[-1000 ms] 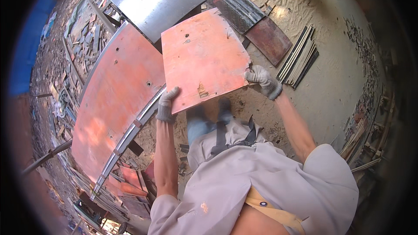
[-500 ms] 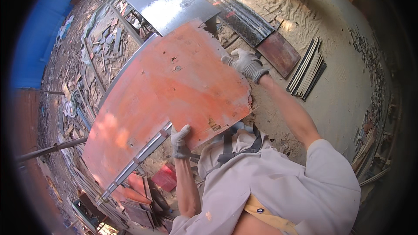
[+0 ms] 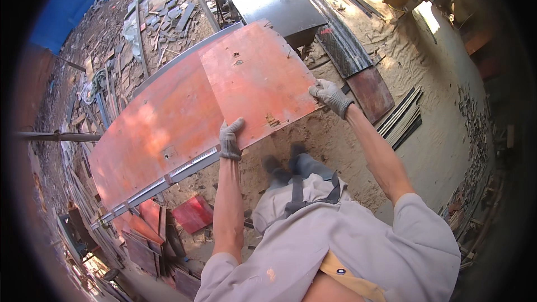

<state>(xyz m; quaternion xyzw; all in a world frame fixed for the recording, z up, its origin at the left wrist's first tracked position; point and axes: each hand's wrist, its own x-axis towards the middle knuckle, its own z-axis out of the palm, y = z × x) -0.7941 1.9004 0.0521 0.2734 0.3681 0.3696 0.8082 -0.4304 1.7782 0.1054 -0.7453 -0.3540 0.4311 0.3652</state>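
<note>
A worn reddish-orange board [image 3: 257,72], probably plywood, lies partly over a larger board [image 3: 151,120] of the same colour. My left hand [image 3: 230,140], in a grey knit glove, grips the upper board's near edge, thumb on top. At its right edge, close to the near corner, my right hand [image 3: 333,98] holds it, also gloved; the fingertips underneath are hidden. Along the near side of the larger board runs a metal rail [image 3: 168,180] with a marked scale, ending just beside my left hand.
A shiny dark sheet [image 3: 265,0] lies beyond the boards. To the right are a dark red panel [image 3: 370,94] and a bundle of thin strips [image 3: 401,116] on sandy ground. A red piece [image 3: 193,213] and stacked offcuts [image 3: 148,240] sit at lower left. Scrap covers the far left.
The upper board has turned and shifted, and its left edge now shows against the larger board. My right hand has come nearer, towards the board's near corner. The whole view has turned somewhat.
</note>
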